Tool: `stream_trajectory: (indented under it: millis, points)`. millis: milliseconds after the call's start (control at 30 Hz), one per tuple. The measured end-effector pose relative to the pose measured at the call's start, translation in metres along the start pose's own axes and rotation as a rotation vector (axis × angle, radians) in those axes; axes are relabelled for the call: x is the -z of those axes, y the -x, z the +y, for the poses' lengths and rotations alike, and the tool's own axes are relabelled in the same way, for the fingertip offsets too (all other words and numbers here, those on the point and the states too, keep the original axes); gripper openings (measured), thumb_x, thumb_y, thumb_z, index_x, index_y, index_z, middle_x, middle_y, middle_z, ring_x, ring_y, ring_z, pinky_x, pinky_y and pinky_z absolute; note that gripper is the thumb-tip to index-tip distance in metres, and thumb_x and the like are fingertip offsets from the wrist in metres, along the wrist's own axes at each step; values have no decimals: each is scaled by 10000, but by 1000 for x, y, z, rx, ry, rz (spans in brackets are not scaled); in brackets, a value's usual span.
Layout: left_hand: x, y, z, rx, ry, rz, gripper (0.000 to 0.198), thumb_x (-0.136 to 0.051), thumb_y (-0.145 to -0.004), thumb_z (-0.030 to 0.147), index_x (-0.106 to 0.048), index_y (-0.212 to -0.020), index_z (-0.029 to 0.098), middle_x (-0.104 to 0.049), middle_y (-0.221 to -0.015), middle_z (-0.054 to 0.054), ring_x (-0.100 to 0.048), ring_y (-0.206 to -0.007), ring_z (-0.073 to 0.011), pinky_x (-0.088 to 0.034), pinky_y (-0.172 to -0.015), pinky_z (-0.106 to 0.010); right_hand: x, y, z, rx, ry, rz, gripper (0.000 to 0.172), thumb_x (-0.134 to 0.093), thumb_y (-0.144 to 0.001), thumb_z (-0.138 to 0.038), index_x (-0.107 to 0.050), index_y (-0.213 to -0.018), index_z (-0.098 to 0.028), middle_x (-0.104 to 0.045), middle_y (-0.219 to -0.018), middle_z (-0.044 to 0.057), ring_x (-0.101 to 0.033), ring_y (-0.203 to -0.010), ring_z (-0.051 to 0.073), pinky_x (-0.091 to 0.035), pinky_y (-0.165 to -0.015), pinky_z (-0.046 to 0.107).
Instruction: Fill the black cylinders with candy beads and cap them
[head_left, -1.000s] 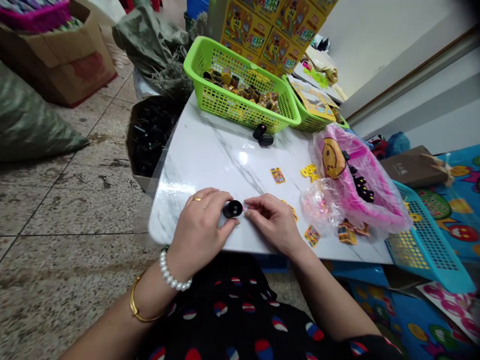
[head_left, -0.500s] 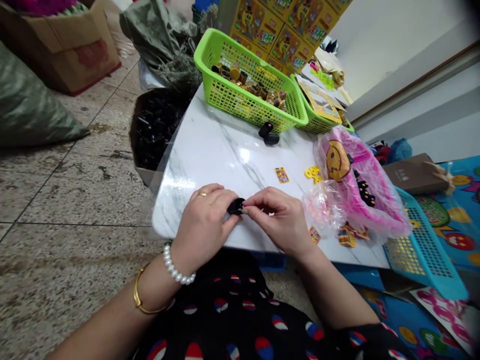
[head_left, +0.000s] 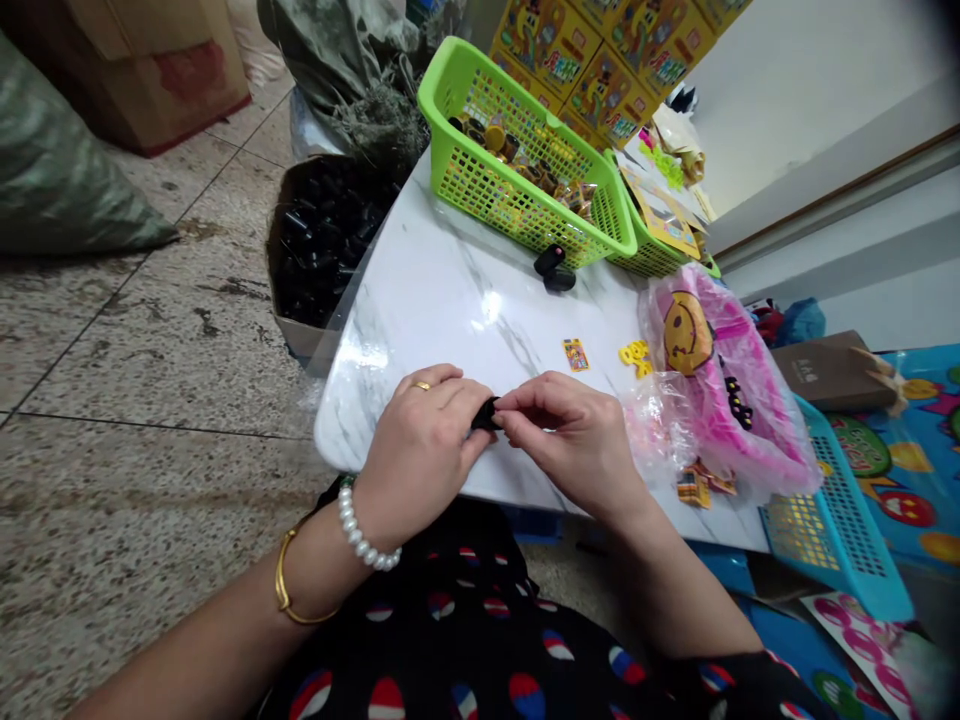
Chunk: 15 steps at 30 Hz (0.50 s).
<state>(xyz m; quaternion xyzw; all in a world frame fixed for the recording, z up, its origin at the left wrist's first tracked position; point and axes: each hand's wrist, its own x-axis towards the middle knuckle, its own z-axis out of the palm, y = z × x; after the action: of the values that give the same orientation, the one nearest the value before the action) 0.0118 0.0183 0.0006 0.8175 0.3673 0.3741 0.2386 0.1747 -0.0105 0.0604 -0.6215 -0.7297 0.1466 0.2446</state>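
My left hand (head_left: 427,440) is closed around a small black plastic capsule (head_left: 485,414) just above the near edge of the white marbled table (head_left: 420,290). The thumb and forefinger of my right hand (head_left: 574,440) are pinched at the capsule's open end; whatever they hold there is too small to make out. Past my hands lies a small printed yellow card (head_left: 576,354). Yellow plastic pieces (head_left: 636,357) sit to its right. Two black capsules (head_left: 553,268) rest by the green basket.
A green basket (head_left: 525,165) of wrapped pieces stands at the back, before stacked yellow boxes (head_left: 592,60). On the right are a pink tray (head_left: 780,440) in clear plastic, small packets (head_left: 694,488) and a blue basket (head_left: 862,540). A carton of black capsules (head_left: 322,250) stands left.
The view has shifted slightly, so the table's things sit a little differently in frame. My hands keep the same hold, with my right fingertips still at the capsule's mouth.
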Motion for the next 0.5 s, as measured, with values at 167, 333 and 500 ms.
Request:
stream_trajectory:
  millis: [167,333,500]
  points:
    - [-1,1,-1,4,6,-13,206,-673,-825,171,-653,-1029,176,-719,-992,-37,-583,-1093,-266,-426,-1014,-423,2,5,2,-7,-29,3,65,-662,-835,-185,-706,-848,-230,-673,-760,1,-613,-687,131,-488,-582,257]
    - [-1,0,-1,5,11,-19,170,-663,-835,178,-658,-1005,178,-722,-986,-32,-582,-1078,-263,-420,-1016,-422,3,-1,-1,-2,2,-22,59,-666,-824,-169,-698,-810,-217,-659,-752,-1,-608,-690,127,-481,-612,262]
    - [1,-2,0,24,-27,-27,172,-661,-824,176,-663,-996,176,-695,-975,-67,-571,-993,-267,-449,-947,-455,1,-10,1,-63,-91,-89,67,-692,-795,-166,-670,-740,-199,-646,-727,-12,-589,-671,115,-464,-616,253]
